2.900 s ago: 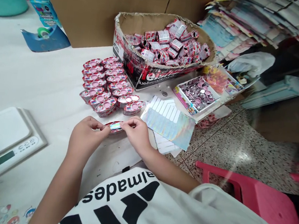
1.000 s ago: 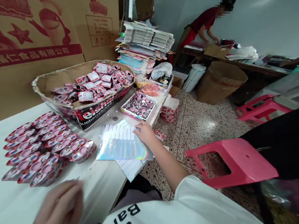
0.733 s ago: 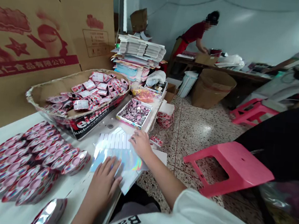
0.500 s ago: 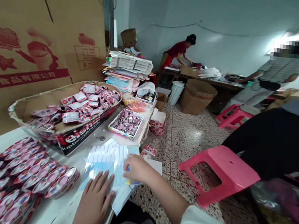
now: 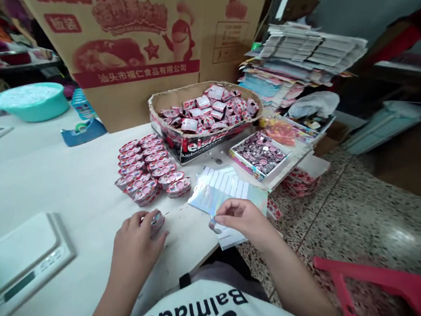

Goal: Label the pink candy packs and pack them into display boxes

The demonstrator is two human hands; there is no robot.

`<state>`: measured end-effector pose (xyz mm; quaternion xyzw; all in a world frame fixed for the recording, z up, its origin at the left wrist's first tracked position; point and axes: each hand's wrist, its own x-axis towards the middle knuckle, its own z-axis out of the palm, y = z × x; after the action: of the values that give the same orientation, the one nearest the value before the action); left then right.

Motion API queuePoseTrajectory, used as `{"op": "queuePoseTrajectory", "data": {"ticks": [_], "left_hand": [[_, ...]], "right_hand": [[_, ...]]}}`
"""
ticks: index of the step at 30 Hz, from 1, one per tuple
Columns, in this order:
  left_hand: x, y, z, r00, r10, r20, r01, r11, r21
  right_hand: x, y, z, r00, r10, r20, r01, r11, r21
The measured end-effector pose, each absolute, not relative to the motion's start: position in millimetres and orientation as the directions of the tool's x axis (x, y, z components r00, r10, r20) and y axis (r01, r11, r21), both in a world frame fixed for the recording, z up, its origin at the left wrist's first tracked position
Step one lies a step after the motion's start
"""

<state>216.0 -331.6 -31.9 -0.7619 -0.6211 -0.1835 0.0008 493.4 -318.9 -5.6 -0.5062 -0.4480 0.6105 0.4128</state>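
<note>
My left hand point(image 5: 136, 242) rests on the white table point(image 5: 44, 182), fingers curled over a small red foil packet point(image 5: 157, 221). My right hand point(image 5: 240, 216) hovers by the holographic sticker sheet point(image 5: 225, 194), thumb and fingers pinched on a small sticker point(image 5: 213, 223). Rows of finished red-and-pink packets point(image 5: 150, 169) lie just beyond my left hand. A torn cardboard tray point(image 5: 168, 129) behind them holds loose packets.
A white scale point(image 5: 22, 254) sits at the near left. A box of round metal pieces point(image 5: 260, 154) lies at the table's right end. A teal basin point(image 5: 32, 101), tape dispenser point(image 5: 82, 131), large carton point(image 5: 133, 36), paper stacks point(image 5: 302, 57) and pink stool point(image 5: 380, 288) surround me.
My view swung back down to the table. My left hand left the sticker sheet and now covers a packet. My right hand has lifted off the sheet, pinching a sticker.
</note>
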Motion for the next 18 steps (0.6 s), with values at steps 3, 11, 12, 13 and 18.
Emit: {"op": "queuePoseTrajectory", "data": {"ticks": [3, 11, 12, 13, 18], "left_hand": [[189, -333, -38, 0.118, 0.983, 0.14, 0.907, -0.164, 0.388], [97, -332, -27, -0.159, 0.953, 0.258, 0.981, 0.123, 0.153], [97, -328, -24, -0.143, 0.935, 0.324, 0.985, 0.105, 0.134], [101, -322, -21, -0.119, 0.905, 0.408, 0.989, 0.071, 0.133], [157, -284, -24, 0.113, 0.83, 0.546, 0.967, -0.219, 0.132]], "right_hand": [[467, -309, -9, -0.131, 0.967, -0.216, -0.085, -0.228, -0.97], [434, -293, -9, -0.045, 0.993, -0.106, -0.108, -0.11, -0.988], [429, -288, -10, -0.047, 0.994, -0.095, -0.1, -0.099, -0.99], [424, -283, -10, -0.053, 0.995, -0.083, -0.099, -0.088, -0.991], [405, -267, 0, -0.068, 0.998, 0.004, -0.127, -0.005, -0.992]]}}
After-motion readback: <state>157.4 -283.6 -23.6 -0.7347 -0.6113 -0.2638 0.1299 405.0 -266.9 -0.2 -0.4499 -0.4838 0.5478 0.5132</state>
